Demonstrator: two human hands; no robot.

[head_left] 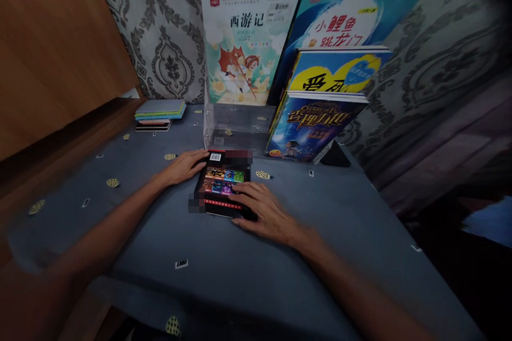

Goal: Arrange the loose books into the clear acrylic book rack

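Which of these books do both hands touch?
The black book with red bands, lying flat: the left hand touches its far-left corner, the right hand rests on its near-right corner. The propped books and stacked books lie beyond.

Left hand [184, 166] and right hand [266, 212] rest palm-down, forearms stretched forward.

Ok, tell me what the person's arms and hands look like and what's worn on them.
The left hand and right hand are bare: no gloves, rings or watch show. The left forearm and right forearm are bare too, no sleeve or band in view up to the picture's edge.
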